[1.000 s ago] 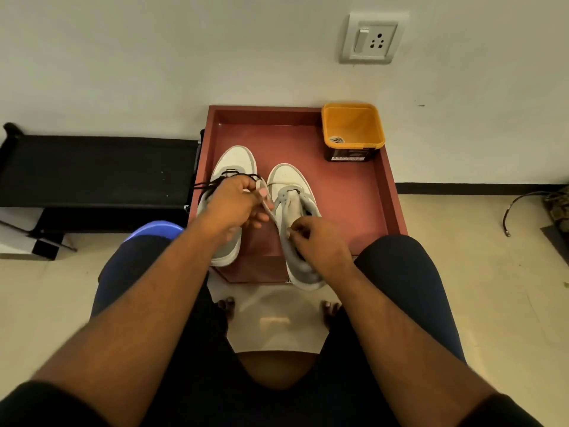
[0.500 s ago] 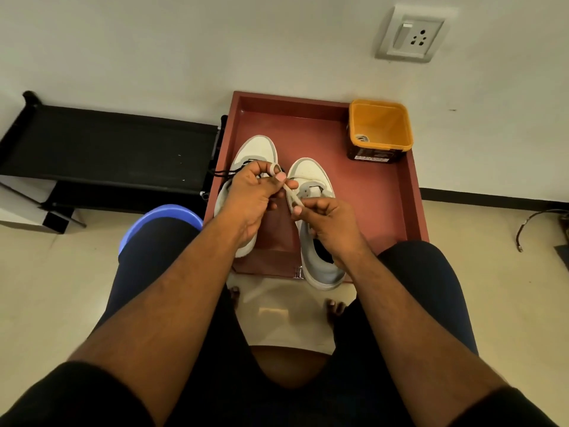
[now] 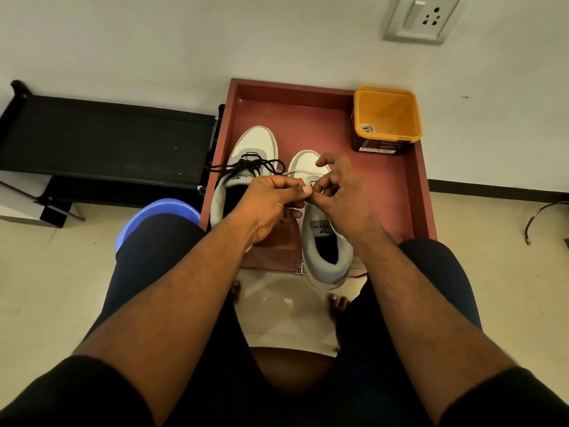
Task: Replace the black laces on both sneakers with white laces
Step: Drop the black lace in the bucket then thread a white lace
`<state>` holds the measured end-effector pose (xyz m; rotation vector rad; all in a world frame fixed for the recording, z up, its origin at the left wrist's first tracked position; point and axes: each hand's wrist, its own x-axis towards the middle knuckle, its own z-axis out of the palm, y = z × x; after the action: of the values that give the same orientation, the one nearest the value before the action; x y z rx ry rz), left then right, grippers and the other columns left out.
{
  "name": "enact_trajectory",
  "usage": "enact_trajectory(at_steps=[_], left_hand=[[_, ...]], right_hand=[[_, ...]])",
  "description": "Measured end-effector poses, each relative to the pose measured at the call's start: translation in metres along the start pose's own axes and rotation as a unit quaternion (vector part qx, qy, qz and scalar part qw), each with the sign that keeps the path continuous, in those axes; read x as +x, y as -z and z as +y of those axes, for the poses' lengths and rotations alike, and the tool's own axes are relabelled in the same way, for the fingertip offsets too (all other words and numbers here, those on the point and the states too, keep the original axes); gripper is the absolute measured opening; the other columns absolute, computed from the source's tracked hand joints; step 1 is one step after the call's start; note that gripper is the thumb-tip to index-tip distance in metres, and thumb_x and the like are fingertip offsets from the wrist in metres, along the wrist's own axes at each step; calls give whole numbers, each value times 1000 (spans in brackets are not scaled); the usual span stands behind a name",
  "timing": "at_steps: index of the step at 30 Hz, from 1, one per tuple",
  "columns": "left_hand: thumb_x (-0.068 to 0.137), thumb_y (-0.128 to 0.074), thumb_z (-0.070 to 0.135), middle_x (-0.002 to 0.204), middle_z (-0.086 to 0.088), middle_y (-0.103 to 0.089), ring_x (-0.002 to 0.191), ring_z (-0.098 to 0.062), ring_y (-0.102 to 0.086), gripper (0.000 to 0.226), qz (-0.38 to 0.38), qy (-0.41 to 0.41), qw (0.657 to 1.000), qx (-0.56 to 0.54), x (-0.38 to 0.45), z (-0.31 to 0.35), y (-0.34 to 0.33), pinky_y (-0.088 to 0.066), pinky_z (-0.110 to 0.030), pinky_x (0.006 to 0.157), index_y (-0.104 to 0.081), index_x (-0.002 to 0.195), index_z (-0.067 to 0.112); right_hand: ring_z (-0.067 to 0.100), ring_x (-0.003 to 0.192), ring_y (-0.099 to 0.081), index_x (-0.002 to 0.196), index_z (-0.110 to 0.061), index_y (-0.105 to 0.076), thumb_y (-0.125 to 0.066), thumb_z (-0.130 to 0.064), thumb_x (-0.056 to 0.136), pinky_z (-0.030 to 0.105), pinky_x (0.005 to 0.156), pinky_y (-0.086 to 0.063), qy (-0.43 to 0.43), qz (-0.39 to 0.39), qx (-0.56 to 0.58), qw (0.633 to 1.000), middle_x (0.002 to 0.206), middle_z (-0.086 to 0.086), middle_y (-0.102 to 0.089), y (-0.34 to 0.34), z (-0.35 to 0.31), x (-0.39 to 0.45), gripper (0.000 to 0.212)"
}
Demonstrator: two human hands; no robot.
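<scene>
The right sneaker carries a tongue label too blurred to read in full; the label on the orange tub is illegible. Both forearms reach forward over the red tray. The left hand and right hand meet fingertip to fingertip, pinching a white lace above that sneaker. Black laces lie on the left sneaker, beyond the left fingers.

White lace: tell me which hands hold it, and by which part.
Both hands, left and right, pinch the white lace between their fingertips above the right sneaker; which part of the lace cannot be told.
</scene>
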<state>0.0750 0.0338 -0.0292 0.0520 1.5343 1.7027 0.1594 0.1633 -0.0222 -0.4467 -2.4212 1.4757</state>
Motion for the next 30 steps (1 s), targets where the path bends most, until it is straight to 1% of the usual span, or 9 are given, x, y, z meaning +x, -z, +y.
enact_trajectory(at_steps=[3,6,8,10,13,17,20,26,30], left_hand=[[86,-70,8,66,-7,-64,55,-15,-57,4,67,-52,996,-34,9,-2,-3,-44,-29,55,-68,82,8],[93,-58,3,69,-6,-59,56,-9,-55,17,124,-121,984,38,23,-9,-8,-50,-22,52,-60,78,11],[95,-56,6,67,-2,-58,52,-6,-49,19,135,-136,977,89,32,-17,-12,-44,-20,47,-57,78,15],[95,-57,9,66,2,-56,52,-4,-46,17,145,-143,972,116,44,-27,-16,-39,-19,51,-59,79,15],[94,-58,9,73,0,-60,63,-4,-49,12,153,-140,969,135,57,-39,-17,-44,-23,63,-61,82,12],[86,-60,17,92,-19,-63,82,-17,-55,10,165,-155,961,160,72,-54,-14,-51,-46,82,-61,76,17],[86,-60,17,91,-19,-62,80,-17,-54,12,177,-155,960,154,78,-58,-14,-50,-47,82,-60,74,16],[87,-59,15,87,-16,-59,78,-14,-52,17,188,-156,959,143,82,-61,-16,-49,-37,75,-56,71,19],[82,-63,13,88,-11,-59,82,-21,-56,18,188,-187,949,173,79,-59,-17,-51,-41,82,-56,70,24]], right_hand=[[3,72,-56,103,-34,-51,-78,-9,77,19,67,-45,-15,-27,0,1000,81,-6,-65,9,9,12,45],[11,87,-55,92,-24,-71,-74,-17,81,26,74,-40,-51,-41,-186,980,86,-8,-57,18,29,28,14],[18,92,-55,93,-25,-76,-68,-19,83,28,79,-44,-81,-75,-280,954,91,-3,-55,14,36,34,15],[21,87,-58,95,-25,-77,-62,-17,81,29,78,-48,-98,-94,-301,944,89,1,-61,5,34,36,22],[20,75,-62,93,-22,-77,-62,-17,80,27,69,-49,-141,-84,-271,949,82,2,-70,-3,32,38,21],[10,64,-59,90,-21,-78,-64,-17,82,17,55,-40,-178,-53,-169,968,72,-2,-69,-10,39,37,16],[0,58,-55,93,-21,-78,-67,-16,83,5,47,-35,-192,-30,-112,975,69,-9,-66,-13,42,35,16],[-5,56,-55,96,-21,-77,-68,-15,83,4,48,-36,-205,-6,-71,976,73,-13,-69,-17,45,34,17],[-1,72,-63,101,-20,-76,-66,-13,84,10,61,-46,-225,9,-48,973,88,-9,-73,-18,47,35,21]])
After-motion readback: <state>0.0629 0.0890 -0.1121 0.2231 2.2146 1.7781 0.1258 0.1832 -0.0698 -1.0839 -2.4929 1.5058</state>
